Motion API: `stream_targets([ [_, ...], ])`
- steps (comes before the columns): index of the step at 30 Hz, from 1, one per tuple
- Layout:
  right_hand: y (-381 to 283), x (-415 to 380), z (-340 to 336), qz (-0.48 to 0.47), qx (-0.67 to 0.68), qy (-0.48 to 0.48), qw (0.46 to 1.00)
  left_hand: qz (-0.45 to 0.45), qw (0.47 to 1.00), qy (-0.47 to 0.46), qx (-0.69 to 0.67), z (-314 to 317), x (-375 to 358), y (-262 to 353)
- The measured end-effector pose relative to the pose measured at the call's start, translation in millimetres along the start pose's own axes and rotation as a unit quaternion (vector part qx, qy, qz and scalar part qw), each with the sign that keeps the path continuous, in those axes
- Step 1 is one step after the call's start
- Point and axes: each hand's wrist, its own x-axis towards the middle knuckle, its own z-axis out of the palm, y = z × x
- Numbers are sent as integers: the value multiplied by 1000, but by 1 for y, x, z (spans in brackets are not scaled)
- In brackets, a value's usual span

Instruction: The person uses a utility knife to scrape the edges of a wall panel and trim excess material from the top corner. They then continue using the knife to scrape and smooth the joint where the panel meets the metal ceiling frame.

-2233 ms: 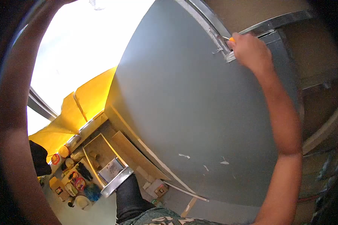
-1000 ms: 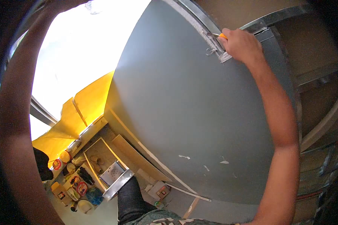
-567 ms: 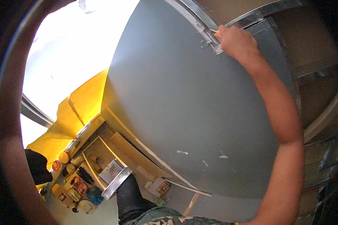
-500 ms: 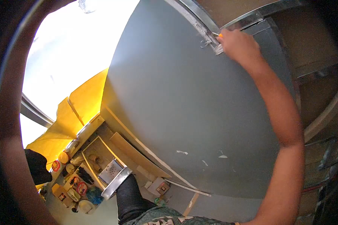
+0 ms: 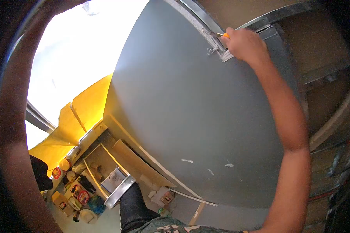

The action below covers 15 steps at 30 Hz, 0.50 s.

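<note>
My right hand (image 5: pixel 245 46) is raised at the upper right, its fingers wrapped round a small tool with an orange handle (image 5: pixel 226 35). The tool's thin metal tip touches or nearly touches the white-smeared seam (image 5: pixel 212 38) at the edge of the grey wall panel (image 5: pixel 175 97). White filler (image 5: pixel 227 56) sits at the corner just below the hand. A blurred arm (image 5: pixel 17 136) runs down the left edge of the view, but no left hand shows.
Below stands a yellow ladder (image 5: pixel 90 173) with a metal top (image 5: pixel 120 191). Jars, boxes and a white hard hat (image 5: pixel 88 216) lie on the floor at lower left. Yellow sheeting (image 5: pixel 91 99) hangs under a bright window (image 5: pixel 77 46). A metal frame (image 5: pixel 278 15) crosses the upper right.
My right hand and the tool have shifted slightly left along the seam. The whole view has tilted a little.
</note>
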Motion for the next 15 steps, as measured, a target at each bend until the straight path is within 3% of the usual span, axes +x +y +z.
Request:
stream_targets([
  [4, -2, 4, 0, 14, 14, -3, 1000, 0, 999, 2, 35, -3, -2, 4],
  [7, 1, 6, 1, -9, 10, -12, 1000, -6, 1000, 20, -12, -13, -2, 10],
  [9, -2, 3, 2, 2, 1, -19, 1000, -34, 999, -23, 10, -24, -3, 18],
  [15, -13, -5, 1, 36, 2, -54, 998, 1, 999, 11, 45, -3, -3, 7],
])
